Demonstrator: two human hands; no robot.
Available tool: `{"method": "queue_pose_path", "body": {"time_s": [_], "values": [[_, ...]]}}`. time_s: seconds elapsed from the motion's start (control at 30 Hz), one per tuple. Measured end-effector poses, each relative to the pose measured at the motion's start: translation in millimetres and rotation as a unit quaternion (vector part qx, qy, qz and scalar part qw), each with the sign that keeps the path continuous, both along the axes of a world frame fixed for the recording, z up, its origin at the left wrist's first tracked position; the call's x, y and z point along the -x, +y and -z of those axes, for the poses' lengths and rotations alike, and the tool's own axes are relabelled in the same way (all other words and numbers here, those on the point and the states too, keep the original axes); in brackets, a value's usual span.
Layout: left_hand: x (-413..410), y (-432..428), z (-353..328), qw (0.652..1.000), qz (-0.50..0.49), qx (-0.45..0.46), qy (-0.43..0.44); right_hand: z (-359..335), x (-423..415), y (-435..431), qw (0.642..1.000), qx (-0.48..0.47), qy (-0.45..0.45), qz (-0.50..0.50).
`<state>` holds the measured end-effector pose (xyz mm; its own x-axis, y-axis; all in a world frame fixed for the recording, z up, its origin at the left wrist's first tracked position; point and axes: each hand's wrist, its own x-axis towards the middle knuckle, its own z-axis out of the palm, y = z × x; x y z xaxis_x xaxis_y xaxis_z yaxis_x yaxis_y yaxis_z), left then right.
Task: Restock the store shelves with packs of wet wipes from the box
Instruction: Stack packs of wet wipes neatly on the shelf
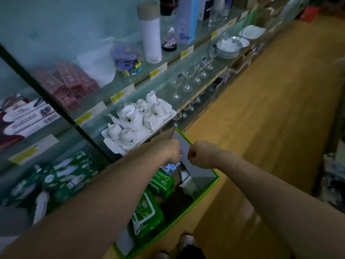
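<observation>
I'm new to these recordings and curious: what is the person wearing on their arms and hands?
Nothing that shows. Both forearms are bare to the frame's edge, no sleeves in view. The left hand and right hand have no gloves; neither wrist carries a watch or band. Rings: too blurred to tell.

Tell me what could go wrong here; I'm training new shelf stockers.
The tea set sits at the shelf's front edge just above the left hand; a rising arm could knock it. Bare wine glasses stand further along; a swung pack might topple them. The right hand grips the flap; tugging may tear it.
</observation>
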<state>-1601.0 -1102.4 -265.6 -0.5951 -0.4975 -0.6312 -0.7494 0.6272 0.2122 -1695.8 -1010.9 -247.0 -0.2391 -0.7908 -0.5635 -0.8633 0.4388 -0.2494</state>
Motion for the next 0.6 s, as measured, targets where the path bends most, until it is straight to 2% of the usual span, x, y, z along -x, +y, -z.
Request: {"method": "queue_pose_path", "body": {"time_s": [0.27, 0.47, 0.6], "values": [[-13.8, 24.3, 117.7, 0.986, -0.118, -0.119, 0.012, 117.9, 15.8, -8.3, 0.993, -0.081, -0.043, -0.069], [-17.9, 51.0, 181.9, 0.947, -0.222, -0.229, -0.028, 191.6, 18.3, -9.3, 0.983, -0.143, -0.010, -0.112], [-16.8, 65.2, 211.9, 0.931, -0.262, -0.256, -0.009, 232.5, 8.0, -13.0, 0.976, -0.152, 0.008, -0.154]]}}
